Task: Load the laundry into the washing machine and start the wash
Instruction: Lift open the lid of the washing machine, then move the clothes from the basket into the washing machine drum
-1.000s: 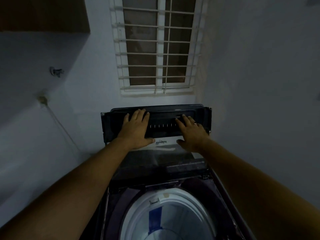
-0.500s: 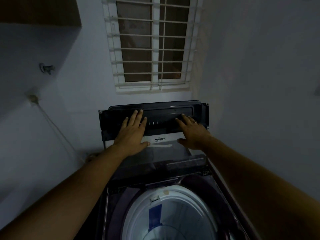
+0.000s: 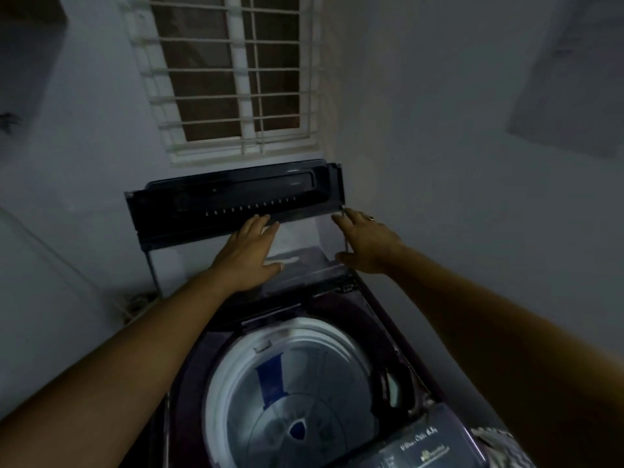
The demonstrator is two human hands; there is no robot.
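While propping the washer lid (image 3: 236, 204) upright, baring the drum (image 3: 293, 393) for loading: steadying with left grip (image 3: 248, 251) and right grip (image 3: 366, 243), both released.

Dim, bluish, soft-focused — edges bowed (wide-angle), slight motion blur.

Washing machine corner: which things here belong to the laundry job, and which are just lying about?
Job: raised lid, drum, control panel, left hand, right hand.
Just there: barred window, wall fitting, coiled hose or cord on the floor.
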